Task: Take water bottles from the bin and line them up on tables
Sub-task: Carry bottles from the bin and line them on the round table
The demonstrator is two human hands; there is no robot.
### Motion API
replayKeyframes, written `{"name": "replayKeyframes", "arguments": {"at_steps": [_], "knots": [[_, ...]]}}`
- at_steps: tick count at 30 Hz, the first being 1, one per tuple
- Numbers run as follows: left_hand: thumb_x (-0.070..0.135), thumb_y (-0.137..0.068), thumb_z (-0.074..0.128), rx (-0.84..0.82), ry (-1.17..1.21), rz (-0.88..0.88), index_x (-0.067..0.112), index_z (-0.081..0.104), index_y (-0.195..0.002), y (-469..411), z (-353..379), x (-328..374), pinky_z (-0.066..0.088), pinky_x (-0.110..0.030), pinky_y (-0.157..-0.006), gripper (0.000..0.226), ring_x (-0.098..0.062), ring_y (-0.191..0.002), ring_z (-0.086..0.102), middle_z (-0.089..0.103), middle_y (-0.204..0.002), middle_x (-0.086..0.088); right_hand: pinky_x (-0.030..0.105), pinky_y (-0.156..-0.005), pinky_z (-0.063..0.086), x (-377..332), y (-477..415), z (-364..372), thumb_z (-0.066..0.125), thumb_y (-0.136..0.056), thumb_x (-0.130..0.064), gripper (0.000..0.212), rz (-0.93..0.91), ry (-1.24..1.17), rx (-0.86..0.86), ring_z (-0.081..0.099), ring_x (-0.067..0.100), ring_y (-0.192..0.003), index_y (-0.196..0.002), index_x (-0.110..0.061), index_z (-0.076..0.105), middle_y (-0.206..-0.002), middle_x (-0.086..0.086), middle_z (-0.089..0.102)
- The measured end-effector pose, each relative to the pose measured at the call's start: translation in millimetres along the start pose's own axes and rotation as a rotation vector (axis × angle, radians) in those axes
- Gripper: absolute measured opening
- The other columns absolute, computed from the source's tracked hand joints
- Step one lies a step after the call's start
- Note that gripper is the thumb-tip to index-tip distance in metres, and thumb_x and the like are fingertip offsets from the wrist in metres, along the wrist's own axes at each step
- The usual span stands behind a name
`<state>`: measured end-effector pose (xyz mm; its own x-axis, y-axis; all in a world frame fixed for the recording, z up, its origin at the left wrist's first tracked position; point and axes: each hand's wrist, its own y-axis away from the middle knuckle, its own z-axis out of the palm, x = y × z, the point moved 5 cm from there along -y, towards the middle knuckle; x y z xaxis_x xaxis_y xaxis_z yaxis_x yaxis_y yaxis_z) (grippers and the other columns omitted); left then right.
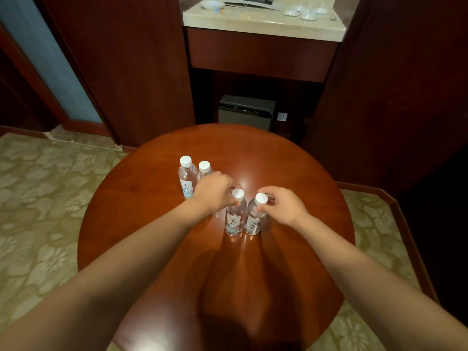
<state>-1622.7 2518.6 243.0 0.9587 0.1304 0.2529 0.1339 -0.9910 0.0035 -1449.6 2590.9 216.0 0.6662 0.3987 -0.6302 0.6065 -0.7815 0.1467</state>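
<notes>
Several clear water bottles with white caps stand upright on a round brown wooden table [157, 224]. One bottle [187, 177] stands at the back left, with a second bottle [204, 169] beside it, partly hidden behind my left hand [215, 192]. Nearer to me, a third bottle [235, 216] and a fourth bottle [254, 219] stand side by side, touching. My left hand grips the third bottle at its neck. My right hand [283, 205] pinches the fourth bottle just under its cap. The bin is out of view.
A dark wood cabinet with a pale stone counter [263, 24] stands behind the table, holding glasses and a dish. A small grey box-like appliance [247, 112] sits in the recess below. Patterned green carpet [38, 211] surrounds the table; wood panelling closes in the right side.
</notes>
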Motion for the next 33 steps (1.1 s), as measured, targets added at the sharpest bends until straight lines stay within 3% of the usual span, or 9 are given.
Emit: {"name": "replayKeyframes", "arguments": {"at_steps": [9, 15, 22, 33], "knots": [[0.044, -0.077, 0.072, 0.014, -0.183, 0.130, 0.035, 0.071, -0.107, -12, -11, -2, 0.038, -0.032, -0.076, 0.031, -0.017, -0.096, 0.049, 0.072, -0.101, 0.011, 0.040, -0.082, 0.057, -7, -8, 5, 0.079, -0.074, -0.025, 0.027, 0.011, -0.001, 0.077, 0.070, 0.012, -0.091, -0.097, -0.033, 0.067, -0.097, -0.011, 0.074], [0.054, -0.075, 0.071, -0.021, -0.280, 0.126, 0.031, 0.072, -0.106, -35, -28, -18, 0.031, -0.032, -0.079, 0.038, -0.015, -0.099, 0.047, 0.070, -0.102, 0.013, 0.035, -0.080, 0.056, -21, -27, 3, 0.076, -0.078, -0.028, 0.024, 0.043, 0.017, 0.114, 0.069, 0.010, -0.095, -0.099, -0.033, 0.068, -0.101, -0.011, 0.074], [0.057, -0.073, 0.074, -0.050, -0.260, 0.123, 0.035, 0.070, -0.111, -54, -37, -37, 0.031, -0.031, -0.083, 0.044, -0.014, -0.103, 0.047, 0.069, -0.107, 0.018, 0.035, -0.083, 0.054, -36, -50, 8, 0.078, -0.079, -0.029, 0.026, 0.063, 0.014, 0.114, 0.068, 0.010, -0.095, -0.101, -0.035, 0.066, -0.104, -0.012, 0.073], [0.058, -0.071, 0.075, -0.031, -0.231, 0.082, 0.035, 0.071, -0.108, -68, -27, -56, 0.030, -0.032, -0.080, 0.043, -0.013, -0.099, 0.045, 0.068, -0.097, 0.016, 0.036, -0.084, 0.055, -36, -71, 10, 0.077, -0.079, -0.028, 0.028, 0.084, 0.029, 0.111, 0.069, 0.011, -0.096, -0.105, -0.034, 0.066, -0.104, -0.011, 0.073]]}}
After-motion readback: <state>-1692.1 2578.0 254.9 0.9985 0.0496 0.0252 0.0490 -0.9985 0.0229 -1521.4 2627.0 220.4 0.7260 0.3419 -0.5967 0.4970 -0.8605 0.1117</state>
